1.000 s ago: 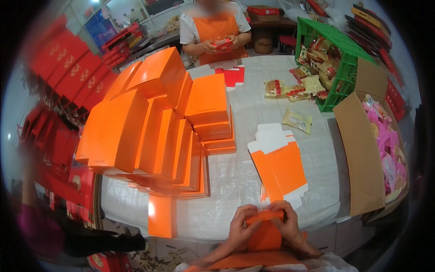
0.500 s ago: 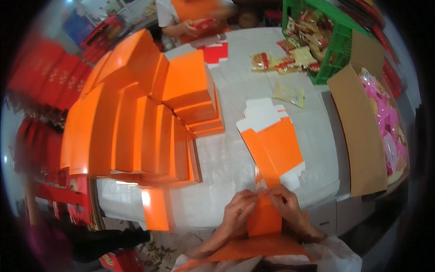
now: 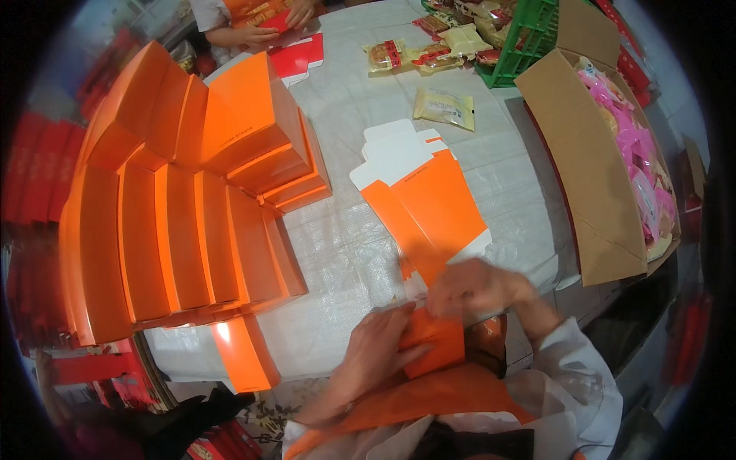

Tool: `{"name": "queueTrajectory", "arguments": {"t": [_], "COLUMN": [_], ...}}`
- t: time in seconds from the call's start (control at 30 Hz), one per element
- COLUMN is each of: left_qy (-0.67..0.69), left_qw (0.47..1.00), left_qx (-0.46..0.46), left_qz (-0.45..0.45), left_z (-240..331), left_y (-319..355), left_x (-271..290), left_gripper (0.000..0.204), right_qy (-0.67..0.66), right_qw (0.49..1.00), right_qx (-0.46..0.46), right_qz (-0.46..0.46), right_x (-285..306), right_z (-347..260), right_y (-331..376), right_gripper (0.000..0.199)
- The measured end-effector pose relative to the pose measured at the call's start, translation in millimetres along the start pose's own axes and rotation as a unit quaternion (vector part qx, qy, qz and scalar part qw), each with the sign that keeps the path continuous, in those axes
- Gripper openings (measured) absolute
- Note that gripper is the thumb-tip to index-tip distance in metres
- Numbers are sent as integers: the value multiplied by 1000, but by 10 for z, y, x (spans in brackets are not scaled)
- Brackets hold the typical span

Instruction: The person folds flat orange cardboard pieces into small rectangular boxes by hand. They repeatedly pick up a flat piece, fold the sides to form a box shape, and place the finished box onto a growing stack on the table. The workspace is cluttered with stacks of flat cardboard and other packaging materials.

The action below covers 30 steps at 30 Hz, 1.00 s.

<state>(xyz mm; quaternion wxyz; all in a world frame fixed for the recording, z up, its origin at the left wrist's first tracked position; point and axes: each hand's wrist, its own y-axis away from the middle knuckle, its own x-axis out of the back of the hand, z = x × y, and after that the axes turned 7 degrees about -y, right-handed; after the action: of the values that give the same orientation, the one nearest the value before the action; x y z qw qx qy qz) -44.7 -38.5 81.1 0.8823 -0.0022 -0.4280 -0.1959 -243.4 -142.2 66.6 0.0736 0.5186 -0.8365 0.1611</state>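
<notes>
Close to my body at the table's front edge is an orange cardboard box [image 3: 437, 341], held upright. My left hand [image 3: 376, 341] is closed around its left side, with the thumb across the front face. Over the box's top right edge is my right hand [image 3: 475, 290], blurred by motion with its fingers curled in. Whether those fingers grip the box's top is hidden. Just beyond my hands lie flat orange-and-white carton blanks [image 3: 441, 203], partly overlapped by my right hand.
Stacked orange boxes [image 3: 176, 222] fill the table's left, one orange box [image 3: 245, 353] jutting over the front edge. At right stand a cardboard carton [image 3: 586, 184] of pink packets and a green crate [image 3: 529, 46]. Wrapped packets [image 3: 445, 107] lie beyond the blanks. A co-worker's hands [image 3: 261, 34] hold red card.
The view has shifted, so the table things sit farther left and higher. My right hand has lifted from its pinch at the box's top and curled, while my left hand has slid down the box's side.
</notes>
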Motion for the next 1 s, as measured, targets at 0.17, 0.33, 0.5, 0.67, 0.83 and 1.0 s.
{"name": "queueTrajectory", "arguments": {"t": [0.17, 0.33, 0.5, 0.67, 0.83, 1.0], "left_qy": [191, 498, 592, 578, 525, 491], "left_qw": [976, 782, 695, 692, 734, 758], "left_qx": [7, 157, 224, 224, 199, 143], "left_qz": [108, 340, 341, 370, 382, 405], "left_z": [-221, -504, -553, -522, -547, -423], "left_y": [-17, 104, 57, -60, -169, -297], "left_x": [225, 92, -187, -257, -379, -475], "left_gripper": [47, 42, 41, 43, 47, 49], "right_qy": [186, 500, 288, -372, -544, -490], "right_qw": [931, 799, 882, 847, 738, 747], "right_qx": [-56, -303, -334, -58, 77, 42], "right_qz": [310, 142, 167, 376, 392, 448], "right_x": [1363, 2125, 2114, 2025, 1517, 875], "right_z": [609, 1411, 1268, 1248, 901, 600], "right_y": [-668, -745, -726, -16, 224, 84], "right_gripper": [52, 72, 70, 63, 57, 53]}}
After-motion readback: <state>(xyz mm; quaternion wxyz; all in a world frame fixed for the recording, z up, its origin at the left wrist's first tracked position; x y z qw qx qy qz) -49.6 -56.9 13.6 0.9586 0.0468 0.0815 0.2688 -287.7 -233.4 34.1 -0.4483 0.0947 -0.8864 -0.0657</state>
